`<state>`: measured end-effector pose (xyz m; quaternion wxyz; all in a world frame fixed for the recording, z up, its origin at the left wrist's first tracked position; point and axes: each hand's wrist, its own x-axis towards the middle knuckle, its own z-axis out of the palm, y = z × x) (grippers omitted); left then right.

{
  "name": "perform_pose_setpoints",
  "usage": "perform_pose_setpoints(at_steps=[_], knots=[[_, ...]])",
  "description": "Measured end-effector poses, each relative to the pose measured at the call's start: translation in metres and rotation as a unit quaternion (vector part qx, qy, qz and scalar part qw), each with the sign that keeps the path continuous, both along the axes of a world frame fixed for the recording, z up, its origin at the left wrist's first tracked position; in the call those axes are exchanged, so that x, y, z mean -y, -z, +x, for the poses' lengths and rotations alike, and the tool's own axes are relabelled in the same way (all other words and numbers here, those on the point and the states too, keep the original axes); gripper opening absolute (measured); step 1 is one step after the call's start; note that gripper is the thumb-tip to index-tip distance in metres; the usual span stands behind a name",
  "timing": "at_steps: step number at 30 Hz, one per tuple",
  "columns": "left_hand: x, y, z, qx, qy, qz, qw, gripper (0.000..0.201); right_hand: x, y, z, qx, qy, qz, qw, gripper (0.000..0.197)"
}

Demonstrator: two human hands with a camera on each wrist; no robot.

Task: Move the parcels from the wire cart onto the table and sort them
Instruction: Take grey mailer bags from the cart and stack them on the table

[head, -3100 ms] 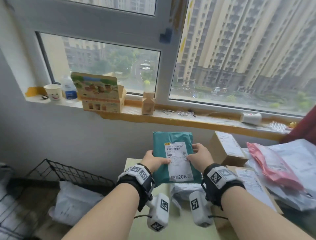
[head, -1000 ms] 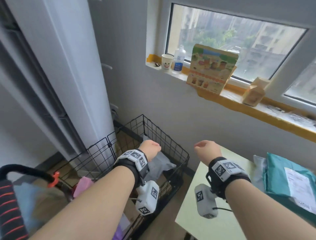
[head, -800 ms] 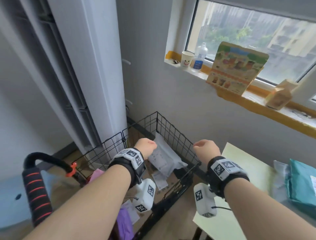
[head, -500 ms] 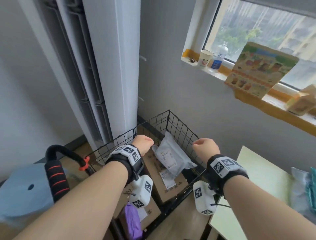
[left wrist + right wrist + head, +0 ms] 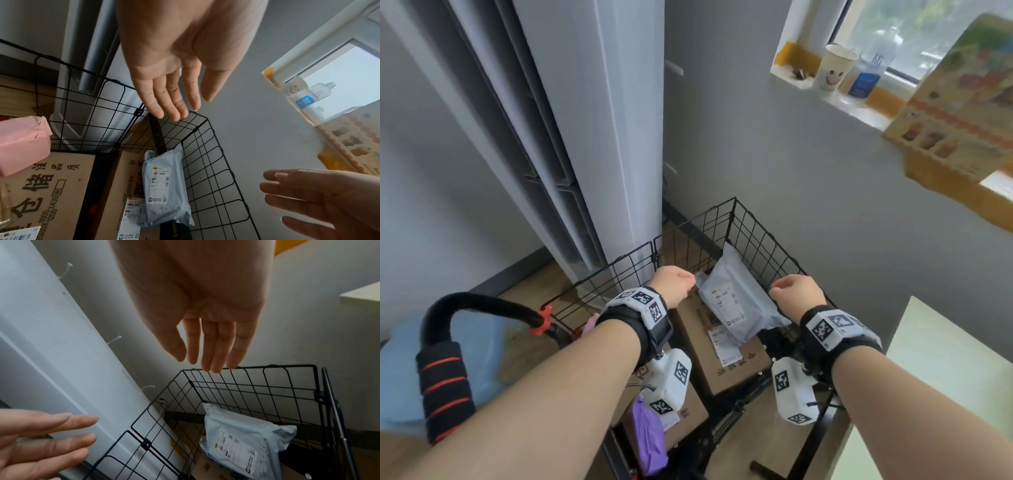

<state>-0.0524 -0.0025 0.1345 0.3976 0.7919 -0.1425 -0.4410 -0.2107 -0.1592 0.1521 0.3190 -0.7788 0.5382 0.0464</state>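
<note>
Both hands are now reaching over the cart (image 5: 753,236), where three seconds ago they were holding a teal parcel above the bench (image 5: 941,359); that parcel is out of view now.

Left to right: a black handle (image 5: 445,370) with red stripes is curving up at the cart's near left end. A pink parcel (image 5: 20,146) is lying against the left wire wall, and a purple one (image 5: 649,435) is sitting low, partly hidden under the left wrist. The left hand (image 5: 174,65) is hovering above the cart with its fingers (image 5: 170,100) straight and slightly apart, holding and touching nothing. Below it, brown boxes (image 5: 722,356) are filling the cart floor, their far sides covered. A grey mailer (image 5: 736,305) is leaning on the boxes between the two hands. The right hand (image 5: 205,313) is hanging over the cart's right side, fingers (image 5: 213,345) straight and close together, empty. Only a pale corner of the bench is showing at the right edge.
</note>
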Motion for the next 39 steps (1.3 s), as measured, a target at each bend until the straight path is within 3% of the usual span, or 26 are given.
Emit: perform_pose_setpoints(at_steps=[2, 5, 11, 24, 28, 35, 39], knots=[[0.012, 0.014, 0.007, -0.01, -0.016, 0.008, 1.0, 0.014, 0.015, 0.018, 0.009, -0.011, -0.004, 0.01, 1.0, 0.024], [0.031, 0.038, 0.016, -0.029, -0.038, 0.021, 0.999, 0.024, 0.035, 0.05, 0.023, -0.026, -0.002, 0.03, 0.999, 0.021], [0.066, 0.093, 0.024, -0.07, -0.057, 0.043, 0.995, 0.021, 0.07, 0.113, 0.036, -0.053, 0.016, 0.077, 0.996, 0.018], [0.146, 0.191, 0.04, -0.101, -0.061, 0.068, 0.991, 0.025, 0.131, 0.24, 0.033, -0.081, 0.125, 0.16, 0.976, 0.028], [0.156, 0.216, 0.039, -0.116, -0.069, 0.078, 0.988, 0.026, 0.139, 0.267, 0.035, -0.1, 0.125, 0.166, 0.973, 0.04], [0.142, 0.254, 0.029, -0.14, -0.086, 0.099, 0.981, 0.026, 0.129, 0.306, 0.035, -0.156, 0.099, 0.186, 0.965, 0.081], [0.155, 0.256, 0.026, -0.174, -0.11, 0.092, 0.974, 0.009, 0.123, 0.316, 0.04, -0.171, 0.106, 0.147, 0.968, 0.068]])
